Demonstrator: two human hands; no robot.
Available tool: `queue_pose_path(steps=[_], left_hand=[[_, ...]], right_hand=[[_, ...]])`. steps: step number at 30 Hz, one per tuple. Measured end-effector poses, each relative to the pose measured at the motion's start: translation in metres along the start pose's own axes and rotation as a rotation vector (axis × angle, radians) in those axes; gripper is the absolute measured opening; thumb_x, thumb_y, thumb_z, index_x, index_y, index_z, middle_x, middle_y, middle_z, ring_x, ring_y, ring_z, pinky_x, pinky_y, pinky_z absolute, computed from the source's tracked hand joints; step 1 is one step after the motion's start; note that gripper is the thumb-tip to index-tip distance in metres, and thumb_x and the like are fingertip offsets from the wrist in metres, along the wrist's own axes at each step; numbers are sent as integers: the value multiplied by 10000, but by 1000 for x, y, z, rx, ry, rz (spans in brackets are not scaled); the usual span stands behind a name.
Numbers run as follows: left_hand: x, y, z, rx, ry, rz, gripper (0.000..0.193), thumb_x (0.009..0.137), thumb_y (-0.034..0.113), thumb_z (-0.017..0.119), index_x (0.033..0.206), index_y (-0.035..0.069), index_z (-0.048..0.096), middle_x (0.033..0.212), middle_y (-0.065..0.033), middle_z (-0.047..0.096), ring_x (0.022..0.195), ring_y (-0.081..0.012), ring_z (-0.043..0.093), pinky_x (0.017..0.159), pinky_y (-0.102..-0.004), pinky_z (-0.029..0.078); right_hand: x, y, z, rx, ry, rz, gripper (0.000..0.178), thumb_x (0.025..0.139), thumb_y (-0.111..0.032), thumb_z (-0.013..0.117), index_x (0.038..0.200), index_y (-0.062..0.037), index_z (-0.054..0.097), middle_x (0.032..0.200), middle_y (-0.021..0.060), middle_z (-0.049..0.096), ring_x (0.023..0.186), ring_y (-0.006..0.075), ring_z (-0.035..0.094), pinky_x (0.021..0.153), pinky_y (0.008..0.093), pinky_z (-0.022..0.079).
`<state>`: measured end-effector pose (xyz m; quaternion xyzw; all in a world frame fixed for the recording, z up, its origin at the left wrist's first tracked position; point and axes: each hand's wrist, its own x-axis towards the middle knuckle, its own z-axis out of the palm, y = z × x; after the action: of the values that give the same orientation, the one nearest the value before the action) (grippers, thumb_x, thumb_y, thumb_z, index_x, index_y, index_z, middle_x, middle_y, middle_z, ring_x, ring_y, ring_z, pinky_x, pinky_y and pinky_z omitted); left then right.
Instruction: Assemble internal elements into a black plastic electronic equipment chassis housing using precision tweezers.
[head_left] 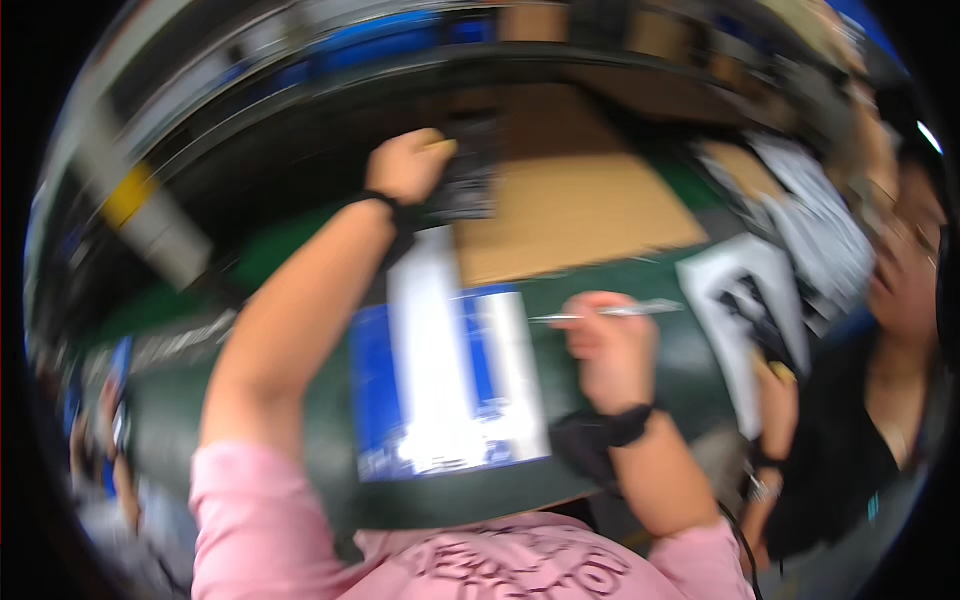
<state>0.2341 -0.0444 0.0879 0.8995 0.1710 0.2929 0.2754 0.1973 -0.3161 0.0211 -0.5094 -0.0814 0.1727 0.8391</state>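
My left hand [408, 163] is stretched far forward and closed on the edge of a dark sheet or packet [468, 175] at the far side of the green table [250, 400]. My right hand [612, 345] grips a thin silver tool [610, 312], like a pen or a blade, pointing left. It hovers just right of a blue and white flat package [445, 385] lying in front of me. Both wrists wear black bands. The picture is blurred by motion.
A brown cardboard sheet [575, 210] lies beyond the package. At the right, a person in black [870, 440] handles black and white sheets [745, 300]. More printed sheets [820, 220] are stacked at the far right. Shelving with blue items [380, 45] runs along the back.
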Motion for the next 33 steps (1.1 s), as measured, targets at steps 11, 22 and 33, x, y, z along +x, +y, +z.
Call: queue_pose_path(steps=[11, 22, 33], left_hand=[[-177, -55, -103, -1420, -113, -664, 191, 841, 186, 472, 899, 24, 555, 777, -52, 588, 662, -128, 563, 592, -271, 476], [-224, -56, -131, -1696, 20, -618, 170, 839, 119, 427, 966, 29, 493, 889, -74, 570, 780, -164, 576, 705, -318, 485], [-231, -44, -138, -1638, 65, -644, 173, 804, 98, 490, 970, 50, 500, 813, -7, 527, 689, -72, 499, 630, -211, 437]], right_hand=[[-10, 8, -1, -124, -187, -75, 93, 780, -74, 527, 841, -11, 496, 676, 95, 553, 474, 54, 437, 376, 140, 287], [16, 12, -28, -79, -255, 40, 111, 813, -86, 491, 889, -10, 464, 724, 101, 542, 508, 55, 417, 393, 148, 316], [21, 4, -34, 136, -345, 193, 122, 800, -35, 494, 916, 2, 485, 770, 111, 514, 551, 120, 403, 482, 203, 332]])
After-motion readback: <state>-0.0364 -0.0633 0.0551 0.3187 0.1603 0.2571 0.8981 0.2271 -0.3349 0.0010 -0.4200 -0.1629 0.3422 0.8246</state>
